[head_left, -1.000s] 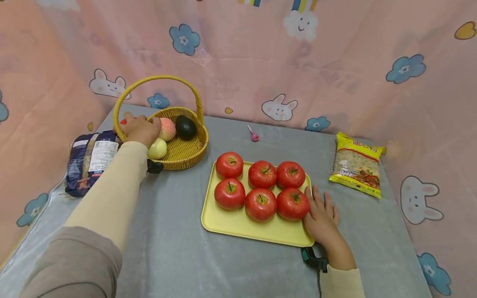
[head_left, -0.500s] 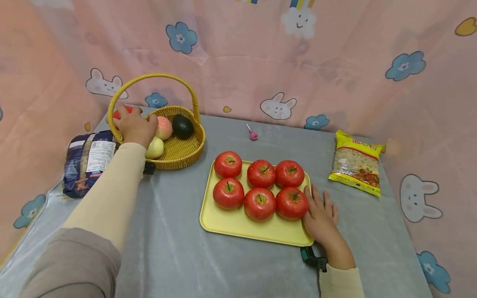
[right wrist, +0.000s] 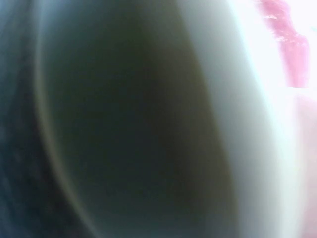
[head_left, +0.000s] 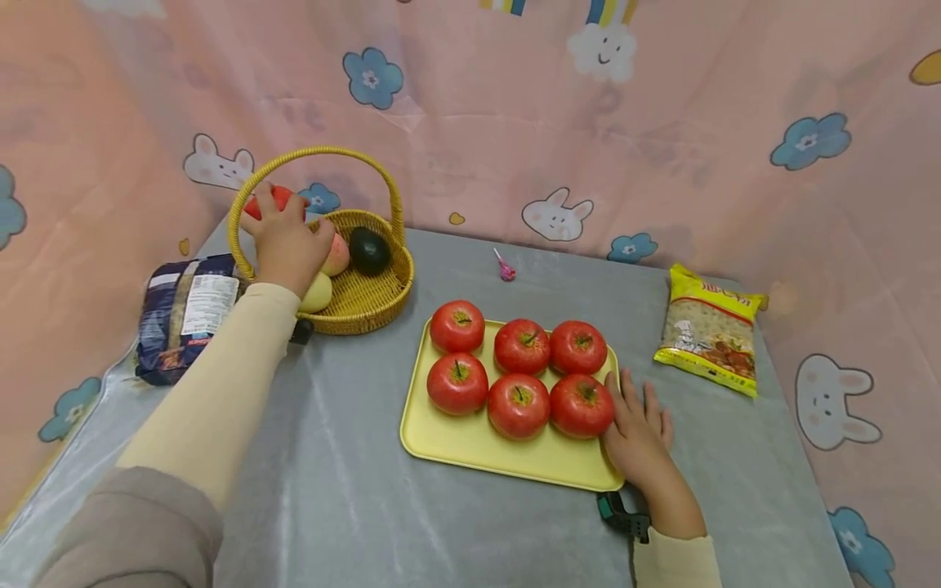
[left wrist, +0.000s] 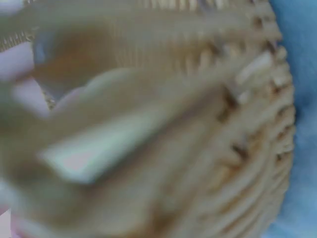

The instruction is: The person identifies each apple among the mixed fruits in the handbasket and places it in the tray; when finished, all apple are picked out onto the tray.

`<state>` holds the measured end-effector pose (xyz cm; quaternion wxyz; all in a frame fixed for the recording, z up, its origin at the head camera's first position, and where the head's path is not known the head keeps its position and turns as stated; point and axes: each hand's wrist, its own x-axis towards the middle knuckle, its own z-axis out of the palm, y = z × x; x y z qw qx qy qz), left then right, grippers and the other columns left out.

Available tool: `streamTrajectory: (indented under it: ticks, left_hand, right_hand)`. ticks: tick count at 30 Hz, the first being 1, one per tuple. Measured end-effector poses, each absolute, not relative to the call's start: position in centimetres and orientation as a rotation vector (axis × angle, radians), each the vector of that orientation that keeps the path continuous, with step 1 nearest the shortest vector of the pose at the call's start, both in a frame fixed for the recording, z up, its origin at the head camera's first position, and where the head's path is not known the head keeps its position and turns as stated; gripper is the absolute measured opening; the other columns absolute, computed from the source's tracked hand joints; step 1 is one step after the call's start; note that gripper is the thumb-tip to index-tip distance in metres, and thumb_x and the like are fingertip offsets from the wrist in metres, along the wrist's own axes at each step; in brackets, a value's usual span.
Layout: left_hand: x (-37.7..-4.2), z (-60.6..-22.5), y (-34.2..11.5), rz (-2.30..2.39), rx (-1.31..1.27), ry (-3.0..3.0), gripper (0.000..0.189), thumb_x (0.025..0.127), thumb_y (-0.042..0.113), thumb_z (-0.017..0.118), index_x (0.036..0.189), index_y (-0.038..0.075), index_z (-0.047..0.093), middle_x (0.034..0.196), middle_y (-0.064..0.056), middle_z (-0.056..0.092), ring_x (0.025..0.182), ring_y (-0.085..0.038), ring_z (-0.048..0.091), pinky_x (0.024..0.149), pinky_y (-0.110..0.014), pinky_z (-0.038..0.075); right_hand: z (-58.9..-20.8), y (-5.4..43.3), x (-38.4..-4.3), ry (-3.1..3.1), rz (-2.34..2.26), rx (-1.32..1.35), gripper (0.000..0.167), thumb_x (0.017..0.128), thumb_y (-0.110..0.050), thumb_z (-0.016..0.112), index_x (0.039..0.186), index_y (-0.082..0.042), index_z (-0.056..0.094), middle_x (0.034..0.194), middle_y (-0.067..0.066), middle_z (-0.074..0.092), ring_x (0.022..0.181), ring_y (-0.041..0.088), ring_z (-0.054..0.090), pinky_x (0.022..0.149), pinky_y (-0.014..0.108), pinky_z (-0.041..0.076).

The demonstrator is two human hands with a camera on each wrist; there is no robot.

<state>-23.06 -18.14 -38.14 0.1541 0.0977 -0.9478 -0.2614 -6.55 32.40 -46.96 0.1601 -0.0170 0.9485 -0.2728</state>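
My left hand (head_left: 289,245) reaches under the handle of the yellow wicker basket (head_left: 397,290) and grips a red round fruit (head_left: 281,199), mostly hidden behind the fingers. Beside it in the basket lie a peach (head_left: 338,255), a pale yellow-green fruit (head_left: 318,294) and a dark avocado (head_left: 370,251). Flat against the right edge of a yellow tray (head_left: 470,451), my right hand (head_left: 638,433) has straight fingers, its thumb side close to a red apple (head_left: 582,406). Several red apples stand on the tray in two rows. Both wrist views are blurred, the left one filled by basket weave (left wrist: 233,163).
A dark blue package (head_left: 184,314) lies left of the basket, behind the left forearm. A pink lollipop (head_left: 506,268) rests toward the back of the grey table (head_left: 353,490). At the right is a yellow food bag (head_left: 709,331). A pink printed curtain (head_left: 470,122) surrounds the table.
My left hand has lifted the red fruit and shifted slightly right, so more red shows above the fingers, under the handle. The right hand and the tray keep their places.
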Motion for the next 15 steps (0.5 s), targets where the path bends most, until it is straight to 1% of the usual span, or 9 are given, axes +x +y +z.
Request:
streamTrajectory:
  ticks: [1, 2, 5, 6, 8, 11, 15]
  left_hand:
    - [-22.9, -38.1, -17.8, -0.751, 0.252, -2.706, 0.055, 0.104, 0.038, 0.051, 0.145, 0.002, 0.058, 0.173, -0.021, 0.006, 0.149, -0.057, 0.003, 0.114, -0.068, 0.025]
    - [-22.7, -37.9, -17.5, -0.740, 0.218, -2.704, 0.054, 0.104, 0.038, 0.051, 0.144, 0.002, 0.059, 0.173, -0.022, 0.007, 0.150, -0.055, 0.001, 0.116, -0.069, 0.020]
    - [-21.7, -37.5, -16.1, -0.714, 0.113, -2.692, 0.051, 0.103, 0.037, 0.053, 0.141, 0.005, 0.062, 0.168, -0.022, 0.015, 0.149, -0.053, 0.004, 0.117, -0.069, 0.016]
    - [-21.3, -37.4, -15.5, -0.696, 0.066, -2.686, 0.050, 0.102, 0.037, 0.054, 0.140, 0.006, 0.063, 0.167, -0.023, 0.018, 0.148, -0.053, 0.005, 0.116, -0.069, 0.013]
    - [-20.3, -37.3, -14.3, -0.672, -0.027, -2.664, 0.047, 0.103, 0.035, 0.055, 0.139, 0.005, 0.064, 0.164, -0.025, 0.023, 0.147, -0.053, 0.009, 0.114, -0.071, 0.010]
    - [-18.1, -37.2, -12.3, -0.705, -0.145, -2.577, 0.041, 0.101, 0.031, 0.060, 0.134, 0.006, 0.067, 0.160, -0.024, 0.028, 0.142, -0.054, 0.012, 0.111, -0.068, 0.022]
    - [-14.3, -37.6, -10.3, -0.716, -0.347, -2.389, 0.032, 0.096, 0.026, 0.066, 0.122, 0.008, 0.071, 0.151, -0.023, 0.037, 0.140, -0.054, 0.019, 0.109, -0.065, 0.027]
  right_hand:
    - [-47.0, 32.4, -6.5, 2.710, -0.779, -0.048, 0.064, 0.115, -0.030, 0.034, 0.170, -0.007, 0.012, 0.175, 0.022, -0.005, 0.155, 0.049, -0.021, 0.114, 0.073, -0.017]
    - [-47.1, 32.4, -6.5, 2.708, -0.778, -0.048, 0.064, 0.115, -0.030, 0.034, 0.170, -0.007, 0.012, 0.175, 0.022, -0.005, 0.155, 0.049, -0.021, 0.114, 0.073, -0.017]
    - [-47.2, 32.5, -6.4, 2.703, -0.776, -0.044, 0.064, 0.115, -0.030, 0.034, 0.170, -0.007, 0.012, 0.175, 0.022, -0.005, 0.155, 0.049, -0.022, 0.113, 0.073, -0.017]
    - [-47.2, 32.5, -6.3, 2.701, -0.776, -0.042, 0.064, 0.115, -0.031, 0.034, 0.170, -0.007, 0.012, 0.175, 0.022, -0.005, 0.155, 0.048, -0.022, 0.113, 0.073, -0.017]
    - [-47.3, 32.5, -6.3, 2.699, -0.776, -0.037, 0.064, 0.115, -0.030, 0.033, 0.170, -0.007, 0.012, 0.175, 0.022, -0.005, 0.155, 0.048, -0.022, 0.114, 0.073, -0.018]
    - [-47.3, 32.5, -6.3, 2.703, -0.769, -0.033, 0.064, 0.115, -0.030, 0.033, 0.170, -0.007, 0.011, 0.175, 0.022, -0.005, 0.155, 0.048, -0.022, 0.114, 0.073, -0.017]
    - [-47.0, 32.4, -6.6, 2.709, -0.764, -0.044, 0.064, 0.115, -0.031, 0.032, 0.170, -0.009, 0.009, 0.175, 0.021, -0.006, 0.155, 0.048, -0.022, 0.114, 0.073, -0.017]
